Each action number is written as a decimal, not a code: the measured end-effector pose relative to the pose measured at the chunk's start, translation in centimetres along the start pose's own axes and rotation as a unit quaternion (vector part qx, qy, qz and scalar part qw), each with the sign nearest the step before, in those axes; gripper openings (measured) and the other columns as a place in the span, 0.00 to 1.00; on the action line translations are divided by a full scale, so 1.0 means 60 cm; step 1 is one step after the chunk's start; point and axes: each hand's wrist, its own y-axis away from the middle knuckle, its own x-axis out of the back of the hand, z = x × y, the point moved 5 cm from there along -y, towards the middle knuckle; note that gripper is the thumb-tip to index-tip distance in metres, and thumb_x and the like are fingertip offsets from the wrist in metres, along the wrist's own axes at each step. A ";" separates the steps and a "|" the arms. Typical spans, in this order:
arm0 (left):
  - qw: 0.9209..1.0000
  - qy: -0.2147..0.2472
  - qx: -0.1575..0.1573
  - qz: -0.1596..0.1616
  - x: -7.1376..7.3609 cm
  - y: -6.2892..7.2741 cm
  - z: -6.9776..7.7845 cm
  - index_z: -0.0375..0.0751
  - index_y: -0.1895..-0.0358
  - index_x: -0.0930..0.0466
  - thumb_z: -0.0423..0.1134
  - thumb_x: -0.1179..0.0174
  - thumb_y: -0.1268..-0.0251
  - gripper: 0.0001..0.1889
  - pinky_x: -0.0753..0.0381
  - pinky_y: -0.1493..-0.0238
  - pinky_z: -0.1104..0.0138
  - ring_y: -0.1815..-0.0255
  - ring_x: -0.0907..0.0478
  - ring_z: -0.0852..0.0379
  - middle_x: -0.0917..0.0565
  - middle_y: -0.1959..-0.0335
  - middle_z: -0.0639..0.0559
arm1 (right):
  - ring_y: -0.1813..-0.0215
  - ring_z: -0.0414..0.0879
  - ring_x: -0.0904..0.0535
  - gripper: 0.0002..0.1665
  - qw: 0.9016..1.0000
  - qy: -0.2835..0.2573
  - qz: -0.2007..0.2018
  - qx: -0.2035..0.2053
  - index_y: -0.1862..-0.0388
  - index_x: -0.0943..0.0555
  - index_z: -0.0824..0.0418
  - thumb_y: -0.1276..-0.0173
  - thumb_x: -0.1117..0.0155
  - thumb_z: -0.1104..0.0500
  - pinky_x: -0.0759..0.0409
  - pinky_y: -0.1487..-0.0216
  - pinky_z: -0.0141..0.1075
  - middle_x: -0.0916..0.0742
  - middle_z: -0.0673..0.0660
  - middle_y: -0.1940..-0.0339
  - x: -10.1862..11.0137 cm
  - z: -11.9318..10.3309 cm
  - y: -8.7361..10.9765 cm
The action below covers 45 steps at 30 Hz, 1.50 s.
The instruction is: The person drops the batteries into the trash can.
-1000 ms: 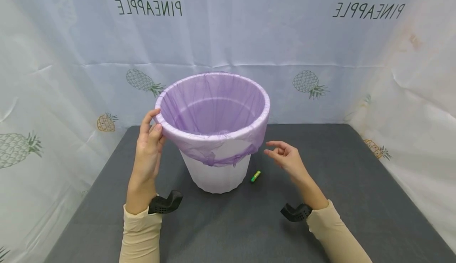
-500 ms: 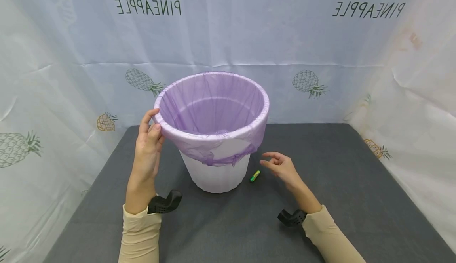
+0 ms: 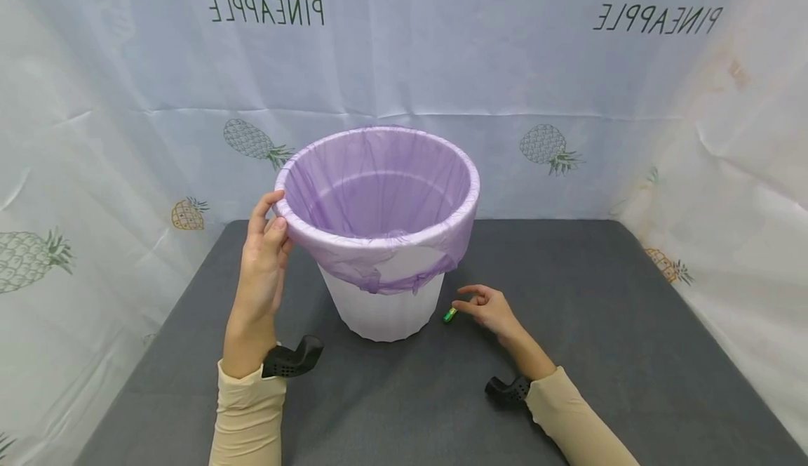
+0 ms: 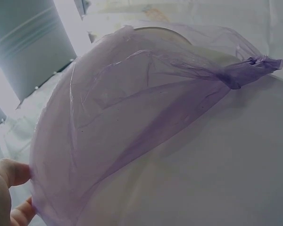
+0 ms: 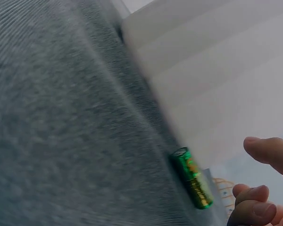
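Note:
A white trash bin [image 3: 388, 315] stands upright on the dark table, lined with a purple translucent trash bag [image 3: 379, 206] folded over its rim. My left hand [image 3: 261, 262] holds the bin's rim at the left through the bag, fingertips and thumb against it; the left wrist view shows the bag [image 4: 132, 103] gathered into a knot. A green and yellow battery [image 3: 449, 315] lies on the table right of the bin's base. My right hand [image 3: 492, 311] is just beside it, thumb and index finger apart; in the right wrist view the battery [image 5: 192, 179] appears clear of the fingertips.
A pineapple-print curtain [image 3: 404, 59] hangs behind the table and along both sides. The dark grey tabletop [image 3: 600, 325] extends around the bin. A black wrist mount [image 3: 293, 358] is worn on each forearm.
My right hand has come down and left, from beside the bag's folded edge to the battery. My left hand keeps its place on the rim, and the bin stays put.

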 end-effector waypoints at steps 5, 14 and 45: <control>1.000 -0.002 0.002 -0.001 -0.002 0.000 0.000 0.49 0.35 0.40 0.36 0.58 0.26 0.18 0.27 0.42 0.76 0.48 0.26 0.65 0.28 0.44 0.52 | 0.84 0.34 0.39 0.28 1.000 0.019 0.012 -0.013 0.42 0.25 0.69 0.38 0.32 0.56 0.37 0.78 0.27 0.26 0.43 0.85 -0.008 0.012 0.000; 1.000 0.003 0.003 0.004 -0.001 0.000 0.000 0.49 0.35 0.39 0.36 0.58 0.26 0.19 0.27 0.43 0.76 0.48 0.26 0.64 0.27 0.45 0.52 | 0.82 0.36 0.36 0.28 0.997 0.063 0.046 -0.006 0.45 0.22 0.68 0.43 0.28 0.57 0.37 0.77 0.29 0.24 0.45 0.85 -0.016 0.012 0.001; 1.000 0.012 -0.009 -0.004 -0.005 0.001 0.003 0.49 0.35 0.39 0.36 0.58 0.25 0.18 0.28 0.43 0.76 0.50 0.26 0.65 0.27 0.46 0.53 | 0.82 0.40 0.35 0.31 0.976 0.187 0.106 0.021 0.50 0.19 0.63 0.53 0.21 0.56 0.36 0.76 0.31 0.26 0.48 0.84 -0.028 0.011 0.006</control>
